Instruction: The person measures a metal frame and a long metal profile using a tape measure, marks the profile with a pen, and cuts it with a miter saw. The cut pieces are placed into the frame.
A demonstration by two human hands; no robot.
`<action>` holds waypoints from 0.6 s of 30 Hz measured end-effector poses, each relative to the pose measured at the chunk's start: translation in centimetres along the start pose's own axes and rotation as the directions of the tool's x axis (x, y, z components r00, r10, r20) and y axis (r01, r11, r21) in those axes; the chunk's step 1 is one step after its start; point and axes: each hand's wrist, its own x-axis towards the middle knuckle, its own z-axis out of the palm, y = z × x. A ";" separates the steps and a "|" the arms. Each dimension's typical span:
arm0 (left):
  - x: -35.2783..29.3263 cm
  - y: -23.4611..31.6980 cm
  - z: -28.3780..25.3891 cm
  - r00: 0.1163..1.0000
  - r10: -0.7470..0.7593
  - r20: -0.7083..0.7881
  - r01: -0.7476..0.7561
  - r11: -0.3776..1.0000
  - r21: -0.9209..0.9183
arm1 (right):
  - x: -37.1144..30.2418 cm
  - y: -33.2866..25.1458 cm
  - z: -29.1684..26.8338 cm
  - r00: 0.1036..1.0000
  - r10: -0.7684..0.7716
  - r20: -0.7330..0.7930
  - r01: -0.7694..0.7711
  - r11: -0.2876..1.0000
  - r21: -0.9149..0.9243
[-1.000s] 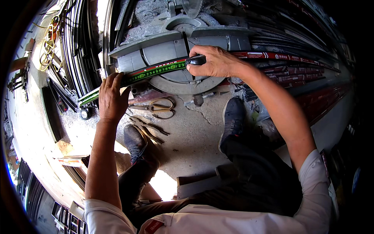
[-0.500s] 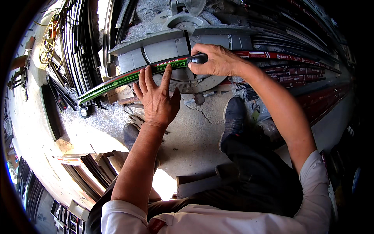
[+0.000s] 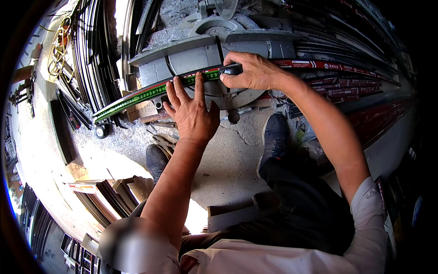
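My right hand (image 3: pixel 253 71) is closed around the black case of a tape measure (image 3: pixel 232 69), held against a long dark metal profile (image 3: pixel 310 64) with red film along it. From the case a green tape blade (image 3: pixel 148 92) runs left along the profile to its far left end. My left hand (image 3: pixel 194 107) rests its spread fingertips on the blade, just left of the case. Under the profile lies the grey metal bed of a mitre saw (image 3: pixel 194 59), with a curved angle scale partly hidden by my left hand.
Dark profiles (image 3: pixel 93 50) are stacked on the left, and red-wrapped ones (image 3: pixel 351 89) lie on the right. The saw's blade (image 3: pixel 226 8) shows at the top. My shoes (image 3: pixel 274 137) stand on the floor near hand tools (image 3: pixel 165 140). A yellow cable (image 3: pixel 59 45) hangs at upper left.
My left hand has slid a little right along the tape blade, and its forearm has swung right. The right hand stays in place on the tape measure.
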 end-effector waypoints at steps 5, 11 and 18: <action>0.1 0.2 0.1 1.000 0.004 -0.003 -0.004 1.000 0.018 | 0.1 0.1 0.0 1.000 0.018 0.023 -0.019 1.000 0.009; 0.0 0.1 0.2 1.000 0.020 0.000 -0.020 1.000 0.014 | 0.2 0.2 0.1 1.000 0.001 0.010 -0.001 1.000 0.008; -0.1 0.2 0.4 1.000 0.022 -0.004 -0.022 0.999 0.034 | -0.1 0.4 0.2 1.000 0.015 -0.020 -0.015 1.000 -0.001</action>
